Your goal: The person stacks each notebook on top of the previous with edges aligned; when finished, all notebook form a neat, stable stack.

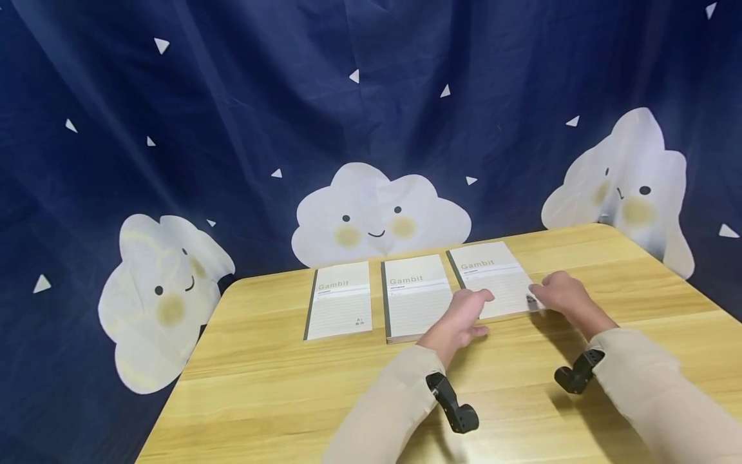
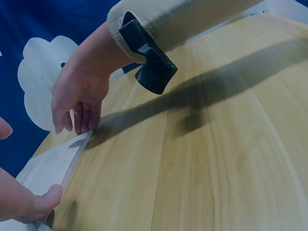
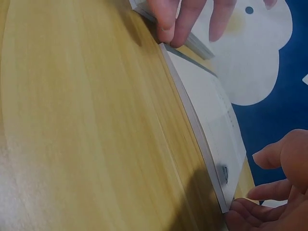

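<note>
Three white notebooks with dark spines and "Gambit" printed on their covers lie in a row: the left notebook [image 1: 341,303], the middle notebook [image 1: 414,296] and the right notebook [image 1: 487,274]. My left hand [image 1: 460,316] is at the near left corner of the right notebook, its index finger reaching over the cover. At the near right corner, my right hand [image 1: 562,296] touches the edge with its fingers. In the right wrist view the right notebook [image 3: 207,115] lies flat between both hands, and the right thumb stands off from the cover.
The wooden table [image 1: 278,393] runs from under the forearms to a navy curtain [image 1: 249,84] with smiling white clouds. A black wrist device [image 1: 455,406] hangs under the left sleeve, another black device [image 1: 580,372] under the right one.
</note>
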A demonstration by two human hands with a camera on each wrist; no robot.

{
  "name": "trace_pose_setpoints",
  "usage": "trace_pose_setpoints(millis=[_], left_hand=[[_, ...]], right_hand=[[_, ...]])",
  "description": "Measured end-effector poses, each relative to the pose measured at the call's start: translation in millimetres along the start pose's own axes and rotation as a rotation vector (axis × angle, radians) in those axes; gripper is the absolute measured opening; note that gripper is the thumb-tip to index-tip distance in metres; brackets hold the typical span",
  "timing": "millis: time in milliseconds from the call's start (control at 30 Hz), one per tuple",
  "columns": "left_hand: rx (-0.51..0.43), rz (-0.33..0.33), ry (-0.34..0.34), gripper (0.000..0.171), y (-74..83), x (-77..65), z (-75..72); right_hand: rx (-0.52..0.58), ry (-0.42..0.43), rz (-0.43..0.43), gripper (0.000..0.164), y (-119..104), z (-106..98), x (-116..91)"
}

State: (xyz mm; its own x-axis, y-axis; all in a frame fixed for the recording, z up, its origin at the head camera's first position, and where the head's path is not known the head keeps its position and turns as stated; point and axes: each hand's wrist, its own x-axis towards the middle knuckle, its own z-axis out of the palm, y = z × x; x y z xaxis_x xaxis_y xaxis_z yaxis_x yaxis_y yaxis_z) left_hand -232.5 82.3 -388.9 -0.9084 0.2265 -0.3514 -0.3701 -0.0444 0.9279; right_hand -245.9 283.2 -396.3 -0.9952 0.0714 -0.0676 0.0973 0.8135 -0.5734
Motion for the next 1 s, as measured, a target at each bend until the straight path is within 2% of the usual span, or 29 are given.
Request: trace_pose_setpoints(millis=[267, 667, 767, 900, 1000], left_hand=[[-0.009, -0.003, 0.045, 0.059, -1.2, 0.8, 4.1], [-0.045, 0.025, 0.068, 0.045, -3.5, 1.4, 4.6], [-0.029, 0.027, 0.080, 0.049, -3.7, 0.6, 5.4], [0.017, 0.034, 0.090, 0.060, -4.5, -0.5, 6.0], [0.046, 0.052, 0.094, 0.063, -4.8, -1.2, 6.5]], right_hand=[[0.013, -0.026, 0.045, 0.032, 0.3, -2.3, 0.4], [0.048, 0.000, 0.048, 0.035, 3.2, -3.9, -0.8], [0.060, -0.007, 0.062, 0.035, 3.3, -4.6, -1.4], [0.085, -0.019, 0.084, 0.047, 3.8, -4.7, -1.7], [0.102, -0.010, 0.086, 0.049, 4.7, -3.6, -1.2]])
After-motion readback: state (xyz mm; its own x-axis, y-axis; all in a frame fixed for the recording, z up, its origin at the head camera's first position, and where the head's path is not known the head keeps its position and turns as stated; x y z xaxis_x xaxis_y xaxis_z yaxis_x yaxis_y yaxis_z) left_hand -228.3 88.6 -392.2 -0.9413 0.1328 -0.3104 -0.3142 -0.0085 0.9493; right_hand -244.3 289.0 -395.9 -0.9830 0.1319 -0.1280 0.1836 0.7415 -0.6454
